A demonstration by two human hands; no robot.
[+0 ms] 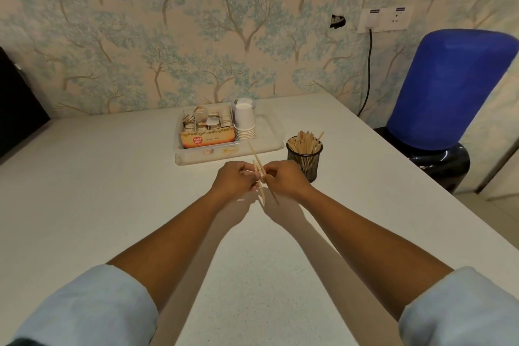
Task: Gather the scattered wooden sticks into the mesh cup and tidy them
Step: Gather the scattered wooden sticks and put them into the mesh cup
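Observation:
A black mesh cup (305,160) stands on the white table, packed with several upright wooden sticks (304,141). Just left of it, my left hand (234,178) and my right hand (283,179) meet over the table. Between them they pinch a small bundle of thin wooden sticks (260,177). The bundle stands nearly upright, with its ends splayed out above and below the fingers. How many sticks each hand holds is hidden by the fingers.
A clear tray (269,144) behind my hands holds a box of tea bags (207,129) and a stack of white paper cups (245,123). A blue water bottle on a dispenser (449,93) stands off the table's right edge. A wall backs the table.

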